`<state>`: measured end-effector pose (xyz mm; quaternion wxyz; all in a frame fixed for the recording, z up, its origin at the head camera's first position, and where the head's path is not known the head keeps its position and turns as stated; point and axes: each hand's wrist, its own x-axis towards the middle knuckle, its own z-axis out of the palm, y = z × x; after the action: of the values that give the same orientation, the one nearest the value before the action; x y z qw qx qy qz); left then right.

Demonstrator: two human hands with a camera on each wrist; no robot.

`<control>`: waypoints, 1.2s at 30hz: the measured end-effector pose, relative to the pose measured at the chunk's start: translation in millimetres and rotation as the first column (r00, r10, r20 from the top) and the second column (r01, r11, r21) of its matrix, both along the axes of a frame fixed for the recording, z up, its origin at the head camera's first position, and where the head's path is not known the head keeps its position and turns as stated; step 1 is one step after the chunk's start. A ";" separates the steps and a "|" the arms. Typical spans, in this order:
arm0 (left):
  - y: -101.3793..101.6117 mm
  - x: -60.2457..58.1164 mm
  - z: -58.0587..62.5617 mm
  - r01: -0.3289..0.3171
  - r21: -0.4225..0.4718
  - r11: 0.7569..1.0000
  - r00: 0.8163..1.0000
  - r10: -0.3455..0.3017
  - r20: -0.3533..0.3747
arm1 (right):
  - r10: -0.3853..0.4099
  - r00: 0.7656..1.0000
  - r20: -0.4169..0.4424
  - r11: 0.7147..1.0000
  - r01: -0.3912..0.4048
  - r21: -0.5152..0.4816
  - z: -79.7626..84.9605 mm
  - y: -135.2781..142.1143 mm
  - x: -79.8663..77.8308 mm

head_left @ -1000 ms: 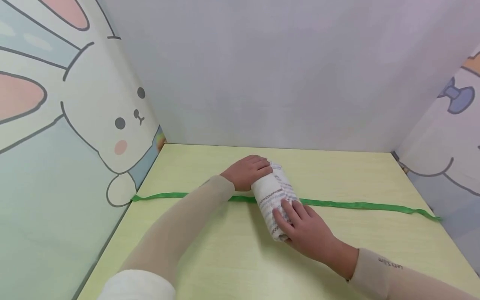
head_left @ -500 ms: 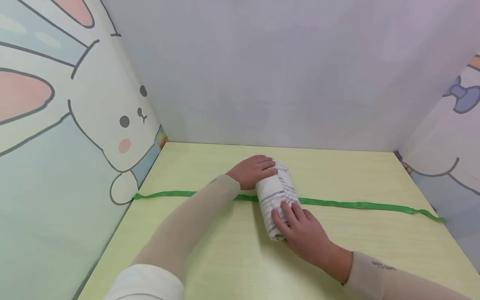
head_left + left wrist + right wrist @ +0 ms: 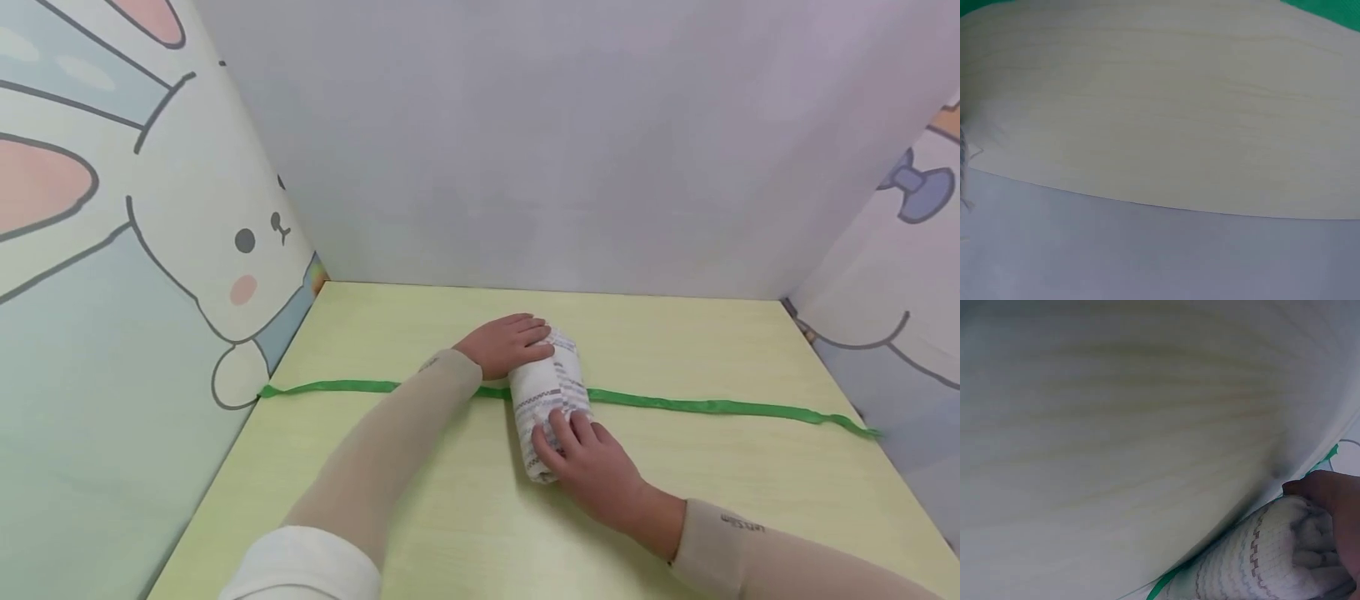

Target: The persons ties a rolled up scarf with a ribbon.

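A white towel (image 3: 536, 385) with brown, grey and bluish patterned bands is rolled into a thick cylinder on the table. It lies nearly lengthwise, across the green ribbon. My left hand (image 3: 508, 344) holds the far end, fingers bent over the top. At the near end my right hand (image 3: 592, 468) grips the roll, its fingers curled on the upper side. In the right wrist view, part of that hand (image 3: 1335, 503) wraps the end of the towel (image 3: 1244, 559), where the coiled layers show. Only a fringed sliver of towel (image 3: 963, 162) enters the left wrist view.
A green ribbon (image 3: 697, 406) runs across the pale yellow table (image 3: 450, 533) from side to side. Behind the table's far edge rises a plain greyish wall (image 3: 525, 150). Side panels carry cartoon prints, including a rabbit (image 3: 202, 225) on the left.
The towel's near end has swung slightly left, along with my right hand, so the roll lies straighter. My left hand stays on the far end. The camera view has shifted a little.
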<state>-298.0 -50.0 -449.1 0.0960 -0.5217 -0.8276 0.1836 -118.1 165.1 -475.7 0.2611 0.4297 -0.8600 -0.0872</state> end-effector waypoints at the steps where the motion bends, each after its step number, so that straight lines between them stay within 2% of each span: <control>1: 0.1 0.2 0.0 0.000 -0.001 1.000 1.000 0.000 -0.001 | -0.004 1.000 0.006 1.000 0.004 0.000 -0.6 -0.2 0.1; 5: -0.3 1.4 1.4 -0.009 -0.004 1.000 1.000 0.009 0.006 | -0.014 0.998 0.056 1.000 0.014 0.002 0.8 -1.2 1.2; 9: -0.3 3.0 0.6 -0.043 0.019 0.999 0.999 0.043 0.012 | -0.017 0.990 0.138 1.000 0.021 -0.024 2.9 -0.2 1.4; 14: -1.5 7.0 1.8 -0.143 0.097 0.985 0.987 0.135 0.092 | -0.035 0.980 0.197 0.991 0.059 -0.117 7.7 2.6 -0.5; 17: -4.2 9.2 4.1 -0.250 0.135 0.959 0.963 0.231 0.138 | -0.085 0.960 0.268 0.973 0.138 -0.185 16.0 2.8 -1.1; 19: -6.1 10.2 5.6 -0.341 0.170 0.925 0.934 0.313 0.169 | -0.138 0.927 0.347 0.950 0.224 -0.219 22.4 2.3 -2.1; 21: -7.2 10.1 6.1 -0.436 0.208 0.876 0.896 0.398 0.198 | -0.206 0.878 0.433 0.919 0.326 -0.223 27.2 2.1 -4.0; 23: -8.1 10.2 5.6 -0.534 0.254 0.807 0.840 0.471 0.269 | -0.264 0.803 0.535 0.881 0.427 -0.206 30.0 1.4 -7.2; 25: -7.6 11.2 4.6 -0.634 0.286 0.719 0.762 0.517 0.390 | -0.302 0.709 0.637 0.840 0.514 -0.175 31.4 1.7 -10.6; 26: -6.8 11.7 3.8 -0.685 0.295 0.666 0.711 0.524 0.469 | -0.308 0.658 0.687 0.819 0.551 -0.161 32.1 2.1 -12.5; 27: -5.8 12.7 3.1 -0.737 0.295 0.608 0.650 0.517 0.558 | -0.305 0.605 0.736 0.799 0.582 -0.148 32.5 2.7 -14.3; 29: -3.2 14.7 1.5 -0.826 0.268 0.496 0.515 0.473 0.714 | -0.277 0.504 0.818 0.767 0.629 -0.127 33.6 3.9 -18.2; 30: -1.7 15.5 0.6 -0.863 0.243 0.443 0.446 0.442 0.778 | -0.259 0.460 0.849 0.754 0.646 -0.120 34.1 4.4 -20.1; 31: 0.0 16.4 0.0 -0.892 0.217 0.398 0.383 0.406 0.830 | -0.241 0.427 0.872 0.744 0.658 -0.117 34.4 5.0 -22.2; 32: 1.9 16.9 -1.0 -0.912 0.191 0.362 0.328 0.370 0.869 | -0.215 0.394 0.894 0.734 0.668 -0.118 34.4 5.4 -24.0; 33: 3.8 17.5 -1.9 -0.927 0.166 0.337 0.283 0.337 0.898 | -0.195 0.369 0.909 0.728 0.676 -0.118 34.2 5.8 -25.6; 35: 8.7 17.6 -3.7 -0.948 0.126 0.292 0.209 0.274 0.939 | -0.150 0.328 0.933 0.713 0.689 -0.128 33.2 6.8 -28.5; 36: 11.2 17.5 -4.4 -0.956 0.112 0.270 0.179 0.242 0.954 | -0.132 0.315 0.940 0.707 0.694 -0.133 32.5 6.9 -29.6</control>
<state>-280.5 -38.8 -453.5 -0.1862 -0.0105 -0.8979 -0.3988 -147.7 172.1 -443.2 -0.1543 0.0706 -0.9325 0.3187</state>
